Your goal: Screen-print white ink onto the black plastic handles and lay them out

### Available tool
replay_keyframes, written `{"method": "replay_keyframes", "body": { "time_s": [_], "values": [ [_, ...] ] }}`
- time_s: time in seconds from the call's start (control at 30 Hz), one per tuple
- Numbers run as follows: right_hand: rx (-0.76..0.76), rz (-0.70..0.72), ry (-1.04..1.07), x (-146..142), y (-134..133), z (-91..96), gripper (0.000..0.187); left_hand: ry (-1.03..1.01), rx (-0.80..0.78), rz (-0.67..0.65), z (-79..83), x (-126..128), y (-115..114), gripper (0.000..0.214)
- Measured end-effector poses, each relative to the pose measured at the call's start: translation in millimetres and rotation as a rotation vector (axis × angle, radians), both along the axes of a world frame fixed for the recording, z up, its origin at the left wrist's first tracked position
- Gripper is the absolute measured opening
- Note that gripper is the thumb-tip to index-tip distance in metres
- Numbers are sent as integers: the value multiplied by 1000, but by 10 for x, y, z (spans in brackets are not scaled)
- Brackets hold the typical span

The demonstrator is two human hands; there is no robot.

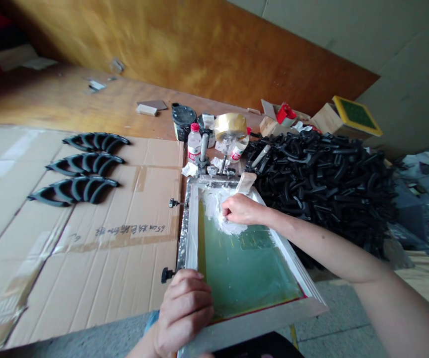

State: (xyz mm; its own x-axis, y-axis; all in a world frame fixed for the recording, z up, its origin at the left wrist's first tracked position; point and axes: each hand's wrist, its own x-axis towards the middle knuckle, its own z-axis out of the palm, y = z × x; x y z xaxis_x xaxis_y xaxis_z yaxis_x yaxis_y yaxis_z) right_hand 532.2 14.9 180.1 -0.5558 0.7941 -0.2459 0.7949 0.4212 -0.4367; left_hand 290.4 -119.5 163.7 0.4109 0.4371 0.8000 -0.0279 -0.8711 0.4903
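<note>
A silk-screen printing frame point(270, 318) with green mesh point(248, 276) lies in front of me, clamped at its far end. My left hand point(186, 311) is wrapped round the frame's near left corner. Over the far part of the mesh, my right hand point(240, 209) is closed, its fingertips down in a smear of white ink point(233, 227). Whatever those fingers hold is hidden or blends with the white. A pale wooden-handled squeegee point(246, 182) leans at the frame's far edge, just beyond my right hand.
Black curved plastic parts lie in three rows point(76, 191) on the cardboard point(125, 278) at left. A big heap of similar parts point(334, 184) rises at right. Behind the frame stand a red-capped bottle point(194, 144), a tape roll point(230, 126) and a dark bucket point(183, 122).
</note>
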Motion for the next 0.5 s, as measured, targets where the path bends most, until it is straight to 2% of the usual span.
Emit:
{"method": "replay_keyframes", "body": {
  "time_s": [0.17,0.33,0.5],
  "values": [
    [85,-56,-57,-7,69,-32,27,12,-4,-5,-13,3,-18,34],
    [2,13,-58,-9,31,-7,26,-27,-19,17,-37,25,-45,35],
    [117,-44,-120,-12,75,-75,26,-34,-26,17,-34,33,-64,34]
  ]
}}
